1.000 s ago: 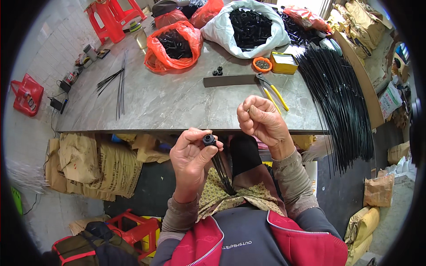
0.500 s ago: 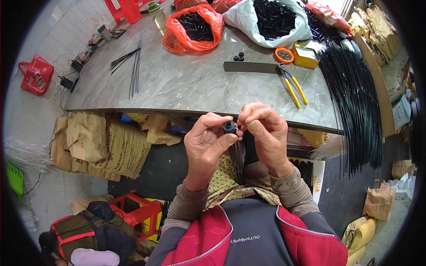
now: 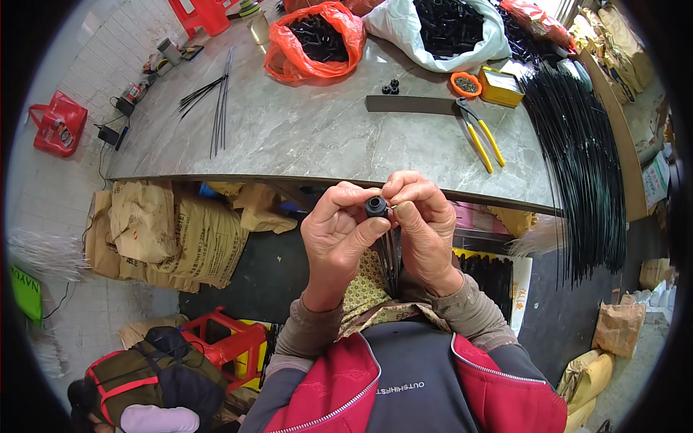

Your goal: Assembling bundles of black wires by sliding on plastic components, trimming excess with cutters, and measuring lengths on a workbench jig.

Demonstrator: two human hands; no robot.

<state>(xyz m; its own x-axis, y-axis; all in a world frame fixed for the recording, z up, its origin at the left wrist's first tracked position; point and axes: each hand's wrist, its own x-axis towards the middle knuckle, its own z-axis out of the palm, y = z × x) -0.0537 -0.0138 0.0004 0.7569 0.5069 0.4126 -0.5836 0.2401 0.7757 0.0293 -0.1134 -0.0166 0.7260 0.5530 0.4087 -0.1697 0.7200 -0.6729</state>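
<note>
1. Left hand [image 3: 339, 234] gripping black cap [image 3: 375, 206] between thumb and fingers, just below desk [image 3: 310, 137] edge, in front of chest.
2. Right hand [image 3: 426, 227] pinching closed against cap from other side, fingertips touching it; both hands pressing together around it.
3. Thin black rods [image 3: 390, 260] hanging down from cap between the palms, ending over patterned apron [image 3: 364, 285].
4. Cap sitting at top of rods, facing camera, well off the desk surface.
5. Lying on desk: yellow-handled pliers [image 3: 480, 133] at right, dark flat bar [image 3: 411, 105] just beside their head, few loose black caps [image 3: 390, 86] behind bar.
6. Sitting near far edge: orange bag [image 3: 314, 36] and white bag [image 3: 440, 29], both holding black parts; small orange dish [image 3: 465, 84] touching yellow box [image 3: 500, 85].
7. Spreading over right desk end and hanging past its edge: big bundle of long dark rods [image 3: 585, 159].
8. Lying at left of desk: few loose rods [image 3: 216, 108].
9. Leaning under desk on floor: brown sacks [image 3: 173, 231]; red stool [image 3: 224, 343] and backpack [image 3: 151, 382] standing lower left.
10. Wearing red and grey jacket [image 3: 404, 390], sleeves reaching wrists.
</note>
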